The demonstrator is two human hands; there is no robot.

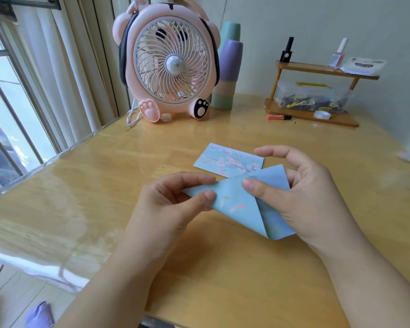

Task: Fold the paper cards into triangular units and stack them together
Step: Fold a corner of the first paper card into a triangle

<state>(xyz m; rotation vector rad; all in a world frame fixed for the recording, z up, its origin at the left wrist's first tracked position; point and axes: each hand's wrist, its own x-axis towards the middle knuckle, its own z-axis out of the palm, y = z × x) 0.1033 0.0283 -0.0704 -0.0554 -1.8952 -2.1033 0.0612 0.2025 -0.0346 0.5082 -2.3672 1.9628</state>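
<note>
Two cards: one folded card (234, 197) pinched by left hand (173, 204) and right hand (301, 192), one flat card (229, 158) just behind it on tabletop (104, 185).

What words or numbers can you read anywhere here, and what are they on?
None can be read.
White packet on the wooden shelf: dark oval label, print too blurred.
Fan: tiny mark on the hub, too small.
Nail polish bottles: no readable label.
Flat card and folded card: pictures only.
</note>
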